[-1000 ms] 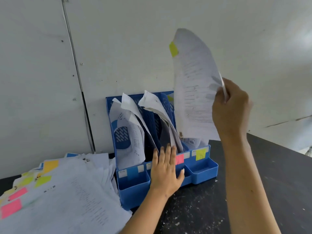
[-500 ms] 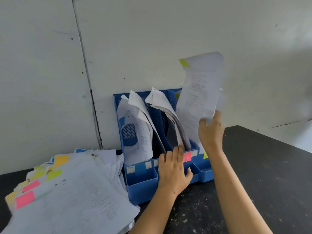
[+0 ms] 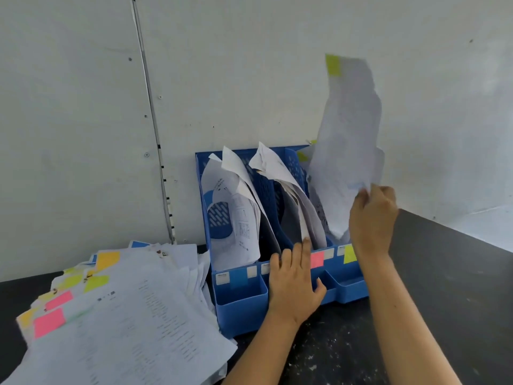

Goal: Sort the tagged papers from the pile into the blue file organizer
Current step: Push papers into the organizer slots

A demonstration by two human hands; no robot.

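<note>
Pinched in the right hand [image 3: 372, 218], a blurred green-tagged white sheet [image 3: 347, 173] probably needs lowering into the blue plastic organizer's [image 3: 238, 307] slot below.

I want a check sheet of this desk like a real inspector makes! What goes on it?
Surface: black table, pale specks near the front.
Job's things: blue file organizer against the wall, three slots holding papers; sheet with a yellow-green tag going into the right slot, which bears a yellow label; pile of tagged papers at left.
Clutter: nothing seen.
Hands: left hand rests flat on the organizer's front by the pink label; right hand pinches the sheet's edge.
Cables: a thin line runs down the wall seam; cannot tell if cable.
Surroundings: white panel wall.
</note>
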